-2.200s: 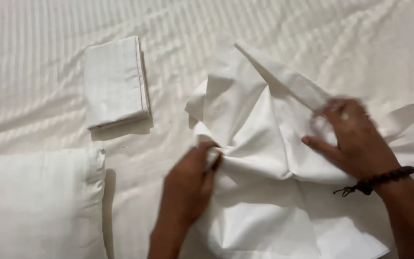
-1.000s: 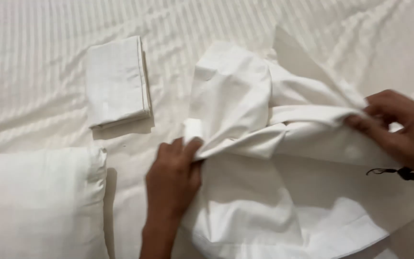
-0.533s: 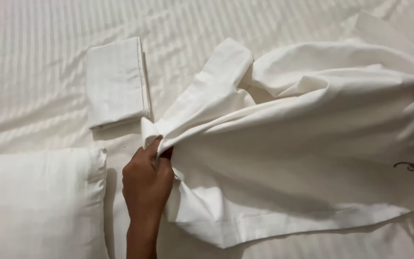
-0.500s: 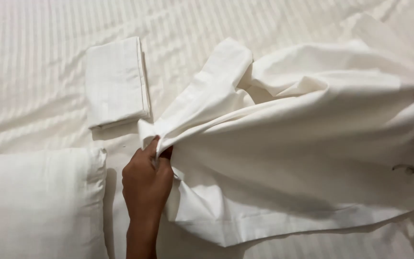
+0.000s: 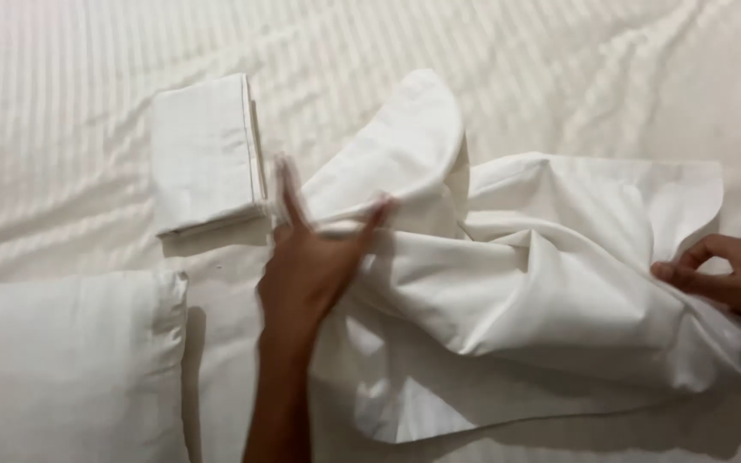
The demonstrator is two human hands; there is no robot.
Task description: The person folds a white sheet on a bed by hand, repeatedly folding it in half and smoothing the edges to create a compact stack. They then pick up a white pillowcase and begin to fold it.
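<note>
Right, looking down from my head camera, my left hand (image 5: 306, 257) is spread wide, fingers (image 5: 289, 190) splayed and blurred, lying on the left end of the loose white pillowcase (image 5: 508, 283). It clamps nothing; the palm is open over the cloth, thumb out toward the rounded flap that curls up at the top. My right hand (image 5: 735, 276) is at the right edge of the picture, fingers curled and pressed together on the pillowcase's far end, pinching the fabric there, though the exact grip is partly out of view. The pillowcase itself sprawls crumpled across the middle and right of the striped white bedsheet (image 5: 516, 77), one corner draped toward me at the bottom. Just beside my left fingertips, up and to the left, sits a neatly folded white cloth (image 5: 203, 150), flat on the sheet and close to the loose one, seemingly just apart. Down in the lower left corner, a plump white pillow (image 5: 62, 369) lies near my left forearm, not touching it.
</note>
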